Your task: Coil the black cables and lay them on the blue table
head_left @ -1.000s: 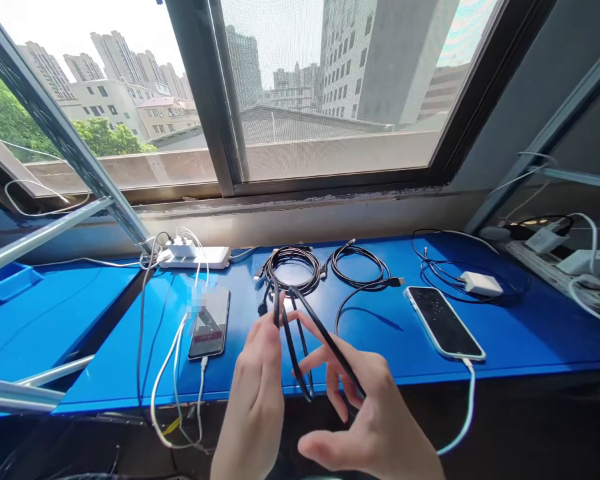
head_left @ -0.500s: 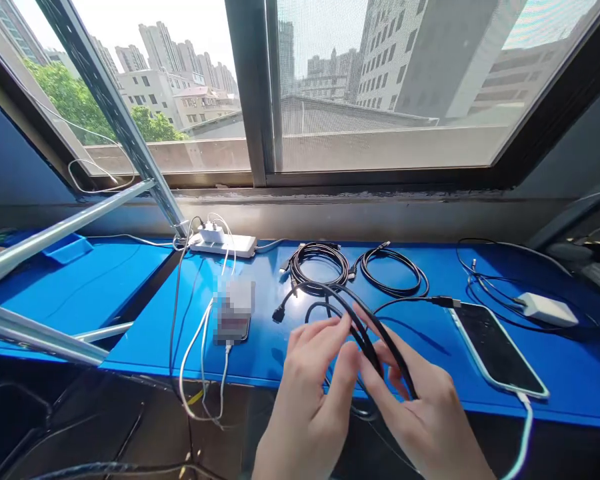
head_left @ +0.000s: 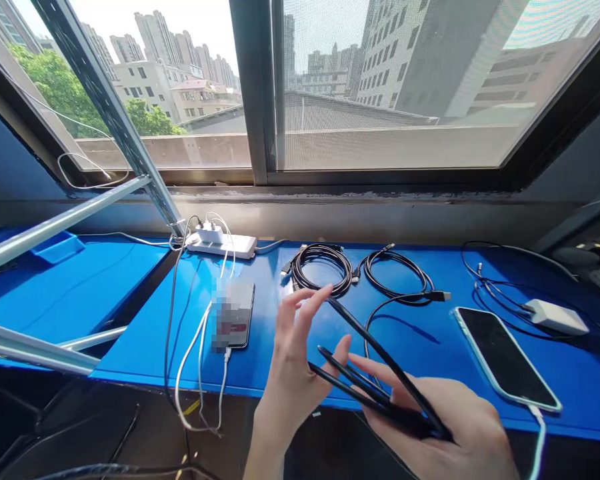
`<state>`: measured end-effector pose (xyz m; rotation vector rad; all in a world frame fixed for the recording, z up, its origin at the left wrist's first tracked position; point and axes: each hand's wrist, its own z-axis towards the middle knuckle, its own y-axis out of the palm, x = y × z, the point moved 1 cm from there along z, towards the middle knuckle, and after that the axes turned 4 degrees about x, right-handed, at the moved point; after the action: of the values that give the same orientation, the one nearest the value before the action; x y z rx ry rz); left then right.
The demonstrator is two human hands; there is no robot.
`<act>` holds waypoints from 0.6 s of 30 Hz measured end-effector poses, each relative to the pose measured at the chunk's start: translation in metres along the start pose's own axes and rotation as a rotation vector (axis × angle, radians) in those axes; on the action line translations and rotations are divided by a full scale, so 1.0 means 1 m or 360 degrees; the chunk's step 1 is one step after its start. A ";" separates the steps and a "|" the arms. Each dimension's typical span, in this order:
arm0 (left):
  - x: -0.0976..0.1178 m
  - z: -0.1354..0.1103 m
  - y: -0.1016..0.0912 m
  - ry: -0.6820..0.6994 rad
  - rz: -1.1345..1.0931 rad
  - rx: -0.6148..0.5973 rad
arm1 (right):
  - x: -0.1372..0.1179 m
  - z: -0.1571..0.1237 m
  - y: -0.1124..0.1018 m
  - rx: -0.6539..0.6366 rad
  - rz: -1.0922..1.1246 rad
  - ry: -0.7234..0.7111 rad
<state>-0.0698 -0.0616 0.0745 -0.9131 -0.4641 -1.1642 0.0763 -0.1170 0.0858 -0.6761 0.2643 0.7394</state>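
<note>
A looped black cable (head_left: 385,353) hangs in front of me, above the table's front edge. My right hand (head_left: 445,427) is closed around the bundled strands at the loop's lower right end. My left hand (head_left: 293,357) has its fingers spread, with the index fingertip at the top strand and the thumb near the lower strands. Whether the left fingers press on the cable is hard to tell. On the blue table (head_left: 275,347), one strand runs to a flat black plug (head_left: 437,296). Behind lie two coiled black cables, a thicker coil (head_left: 300,270) and a looser coil (head_left: 420,270).
To the right are a phone (head_left: 505,357) with a white charging lead and a white adapter (head_left: 557,317) among thin wires. A second phone (head_left: 241,313), a power strip (head_left: 240,245) and a metal ladder-like frame (head_left: 145,160) stand left. A window is at the back.
My left hand has opened from its pinch on the cable. My right hand has moved right and down with the loop. The plug on the table has shifted slightly left, further from the phone.
</note>
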 end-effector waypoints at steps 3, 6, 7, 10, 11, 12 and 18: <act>-0.002 0.005 0.005 0.0025 0.0003 0.0090 | 0.003 0.000 0.001 -0.0011 -0.0038 -0.0008; -0.002 0.009 0.008 -0.0081 -0.0082 0.0142 | 0.003 -0.002 -0.001 0.0010 -0.0077 0.0074; -0.003 0.009 0.010 -0.0149 -0.0106 0.0141 | 0.004 -0.002 -0.002 0.0046 -0.0065 0.0063; -0.005 0.009 0.018 -0.0340 -0.0217 0.0066 | 0.009 -0.001 -0.005 0.0210 -0.0010 -0.0078; -0.006 0.008 0.021 -0.0392 -0.0285 0.0058 | 0.012 0.000 -0.005 0.0247 0.0013 -0.0135; -0.006 0.007 0.023 -0.0446 -0.0369 0.0078 | 0.014 0.001 -0.005 0.0271 0.0032 -0.0161; -0.005 0.003 0.026 -0.0976 -0.0972 0.0371 | 0.021 0.005 0.002 0.0358 0.0278 0.0473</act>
<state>-0.0472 -0.0534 0.0635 -0.9420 -1.4231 -1.3185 0.0896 -0.1016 0.0796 -0.5513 0.6754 0.7610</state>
